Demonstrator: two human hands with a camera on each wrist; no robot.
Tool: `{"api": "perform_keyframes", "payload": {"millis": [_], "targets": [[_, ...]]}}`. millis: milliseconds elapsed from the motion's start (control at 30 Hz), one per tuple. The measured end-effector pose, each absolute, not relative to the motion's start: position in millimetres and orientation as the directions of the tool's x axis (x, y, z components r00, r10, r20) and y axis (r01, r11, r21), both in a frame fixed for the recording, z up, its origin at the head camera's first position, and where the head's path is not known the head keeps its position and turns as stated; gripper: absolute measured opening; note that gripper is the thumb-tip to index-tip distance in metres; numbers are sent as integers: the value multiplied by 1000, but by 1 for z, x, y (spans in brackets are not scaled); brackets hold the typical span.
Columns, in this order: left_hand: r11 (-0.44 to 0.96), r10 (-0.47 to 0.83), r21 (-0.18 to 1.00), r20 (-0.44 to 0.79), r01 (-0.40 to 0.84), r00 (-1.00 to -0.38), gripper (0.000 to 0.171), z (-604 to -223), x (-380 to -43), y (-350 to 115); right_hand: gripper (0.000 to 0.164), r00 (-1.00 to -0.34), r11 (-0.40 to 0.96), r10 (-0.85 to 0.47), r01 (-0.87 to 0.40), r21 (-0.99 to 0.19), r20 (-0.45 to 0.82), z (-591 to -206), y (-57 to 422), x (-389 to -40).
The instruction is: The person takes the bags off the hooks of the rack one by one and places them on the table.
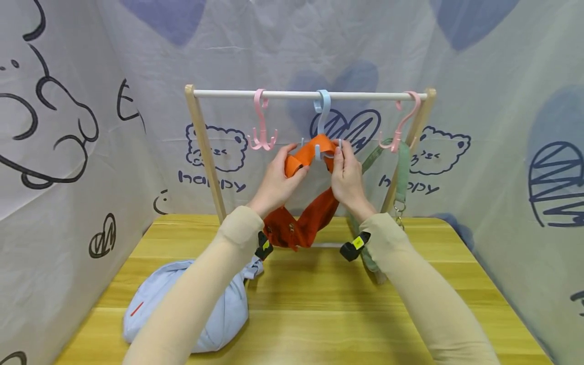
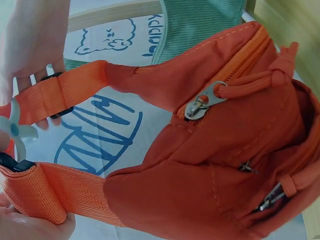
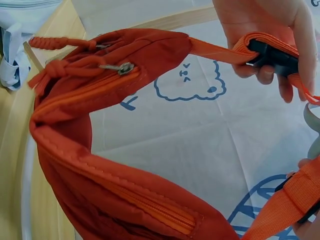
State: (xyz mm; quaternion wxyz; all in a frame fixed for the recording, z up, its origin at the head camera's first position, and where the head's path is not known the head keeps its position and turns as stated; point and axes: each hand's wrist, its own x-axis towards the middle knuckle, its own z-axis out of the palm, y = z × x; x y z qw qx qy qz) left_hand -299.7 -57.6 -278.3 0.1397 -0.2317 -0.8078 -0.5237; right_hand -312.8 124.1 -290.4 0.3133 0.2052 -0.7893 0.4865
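An orange-red waist bag [image 1: 292, 228] hangs by its orange strap [image 1: 322, 144] from a light-blue hook [image 1: 323, 109] on the rail. My left hand [image 1: 282, 175] grips the folded strap near a black buckle [image 3: 276, 57], left of the hook, with the thumb along its lower edge. On the other side, my right hand [image 1: 348, 172] holds the strap beside the hook's right prong, near a black slider [image 2: 61, 111]. In the left wrist view, the bag's body shows zips with cord pulls [image 2: 260, 79], and the strap passes behind the hook's prongs [image 2: 19, 131].
Pink hooks [image 1: 262, 121] [image 1: 401, 124] hang at either side of the white rail [image 1: 223, 94] on its wooden stand [image 1: 205, 147]. A green bag strap [image 1: 403, 172] hangs from the right one. A light-blue bag [image 1: 223, 314] lies on the wooden table [image 1: 319, 314], partly behind my left forearm.
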Motion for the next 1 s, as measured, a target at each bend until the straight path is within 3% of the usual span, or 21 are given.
{"api": "perform_keyframes", "payload": {"millis": [600, 1000], "targets": [[205, 109, 830, 507, 518, -855, 51, -251, -300, -50, 37, -724, 462, -24, -619, -635, 689, -289, 124, -310], [218, 118, 802, 544, 556, -831, 49, -223, -305, -39, 35, -711, 473, -19, -626, -619, 703, -290, 122, -309]]}}
